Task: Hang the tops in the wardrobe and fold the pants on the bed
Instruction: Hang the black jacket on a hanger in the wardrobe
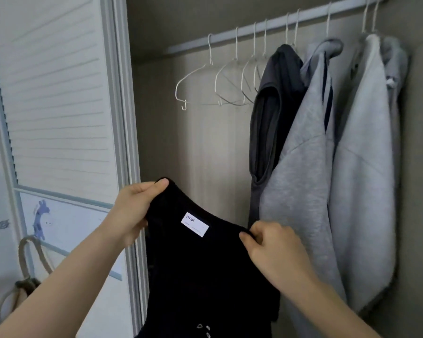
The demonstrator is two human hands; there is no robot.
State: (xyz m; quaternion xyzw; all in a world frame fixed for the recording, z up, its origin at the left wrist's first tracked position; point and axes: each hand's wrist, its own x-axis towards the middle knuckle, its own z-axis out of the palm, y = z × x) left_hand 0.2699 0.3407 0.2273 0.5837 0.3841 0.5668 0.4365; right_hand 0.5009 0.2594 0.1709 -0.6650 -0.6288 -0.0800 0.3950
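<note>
From the head camera, the left hand (132, 211) is gripping one upper corner of a black garment (205, 269), thumb on top, and the right hand (274, 252) is pinching the opposite edge. The garment is hanging between them in front of the open wardrobe, its white label (195, 224) facing up. Behind, empty hangers (220, 84) and three hung tops (327, 154) are sharing the rail (266, 26).

Four empty hangers (195, 81), four hung tops (303, 142), one black garment (205, 276).
</note>
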